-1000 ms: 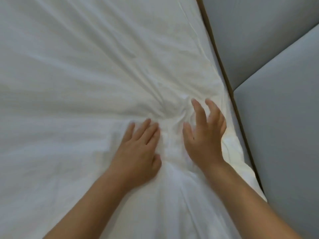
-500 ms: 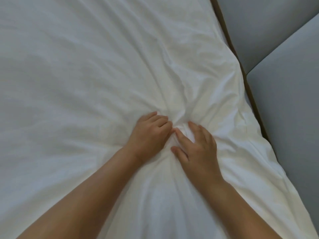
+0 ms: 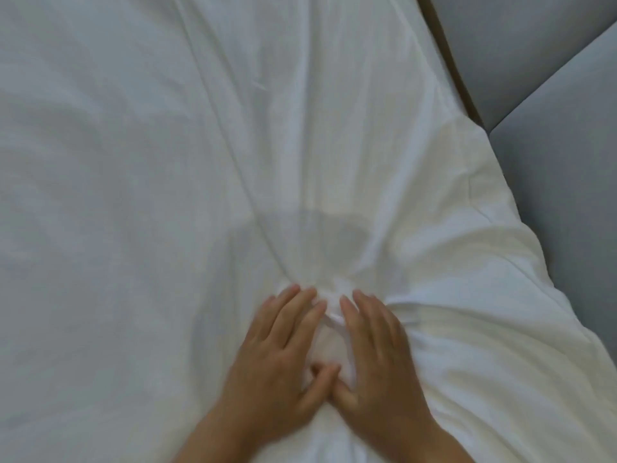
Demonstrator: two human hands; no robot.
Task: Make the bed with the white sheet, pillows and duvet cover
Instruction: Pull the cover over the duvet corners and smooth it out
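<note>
two hands are seen — one left hand [image 3: 280, 359] and one right hand [image 3: 377, 362], each counted once, with four fingers and a thumb made out on each through some blur. one white sheet [image 3: 133, 195] is counted, spread across the whole bed; one bunched knot of cloth [image 3: 334, 295] is found in it. two grey padded panels [image 3: 521, 45] are counted at the right, and one thin brown strip [image 3: 450, 58] is seen between panel and sheet.
</note>
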